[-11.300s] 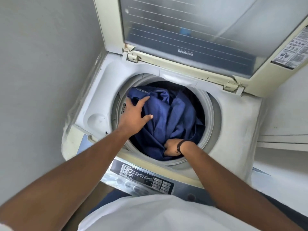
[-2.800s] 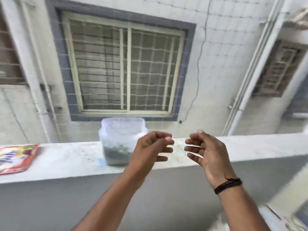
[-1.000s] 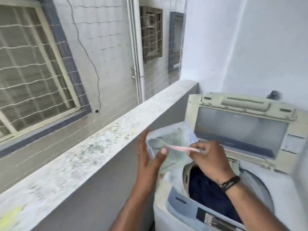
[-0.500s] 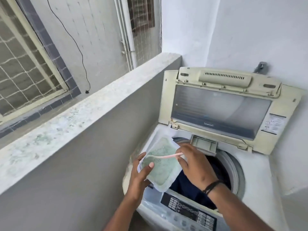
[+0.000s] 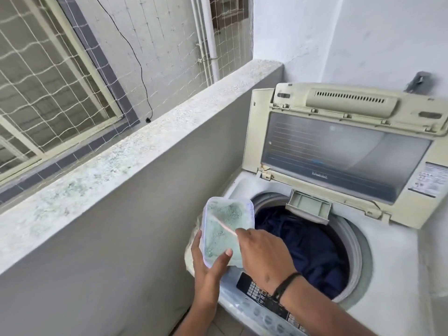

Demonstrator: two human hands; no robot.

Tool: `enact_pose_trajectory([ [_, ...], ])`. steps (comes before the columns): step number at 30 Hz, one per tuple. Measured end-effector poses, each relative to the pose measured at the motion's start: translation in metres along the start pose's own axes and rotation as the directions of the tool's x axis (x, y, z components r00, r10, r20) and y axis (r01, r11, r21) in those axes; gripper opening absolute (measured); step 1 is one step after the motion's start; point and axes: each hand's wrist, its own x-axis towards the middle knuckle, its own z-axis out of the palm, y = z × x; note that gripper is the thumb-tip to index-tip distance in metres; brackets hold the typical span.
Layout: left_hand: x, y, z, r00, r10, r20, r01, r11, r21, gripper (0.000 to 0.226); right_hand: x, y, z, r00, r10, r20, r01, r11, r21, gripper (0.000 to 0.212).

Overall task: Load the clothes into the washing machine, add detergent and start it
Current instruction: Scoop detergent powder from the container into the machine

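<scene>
Tub (image 5: 228, 229) lowered beside raised lid (image 5: 344, 151)

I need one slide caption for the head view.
Left hand holds detergent tub; right hand dips pink spoon.

My one camera sits on my head, looking forward and down at the open washing machine (image 5: 315, 238) from close above (my two forearms reach in from the bottom edge), with the ledge (image 5: 121, 161) running along my left.
</scene>
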Motion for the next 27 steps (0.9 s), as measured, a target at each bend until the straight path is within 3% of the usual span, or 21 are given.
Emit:
enact_pose_trajectory([
  [5, -0.002, -0.001, 0.004, 0.997, 0.067, -0.030, -0.061, 0.983, 0.171, 0.096, -0.006, 0.015, -0.003, 0.997, 0.020, -0.070, -0.013, 0.996, 0.086, 0.006],
  [9, -0.004, -0.002, 0.010, 0.996, 0.083, -0.039, -0.076, 0.983, 0.167, 0.099, -0.005, 0.023, 0.001, 0.990, 0.041, -0.136, -0.014, 0.981, 0.195, 0.010],
  [13, -0.003, -0.002, 0.011, 0.996, 0.079, -0.033, -0.073, 0.984, 0.163, 0.095, -0.002, 0.018, 0.016, 0.997, 0.002, -0.073, 0.008, 0.990, 0.138, 0.033],
  [18, -0.005, -0.001, 0.012, 0.996, 0.069, -0.052, -0.062, 0.989, 0.136, 0.091, -0.014, 0.015, 0.006, 0.996, -0.084, -0.039, 0.090, 0.979, 0.182, 0.022],
  [21, -0.007, 0.001, 0.014, 0.997, 0.066, -0.045, -0.059, 0.990, 0.129, 0.095, -0.014, 0.029, 0.005, 0.993, 0.028, -0.112, -0.010, 0.988, 0.152, 0.021],
  [23, -0.007, 0.000, 0.013, 0.997, 0.074, -0.022, -0.070, 0.987, 0.145, 0.096, -0.010, 0.030, 0.009, 0.992, 0.069, -0.102, -0.059, 0.993, 0.104, 0.027],
  [27, -0.008, -0.002, 0.013, 0.996, 0.089, 0.001, -0.088, 0.983, 0.159, 0.098, -0.009, 0.023, 0.018, 0.998, -0.048, -0.040, 0.048, 0.999, 0.012, 0.049],
])
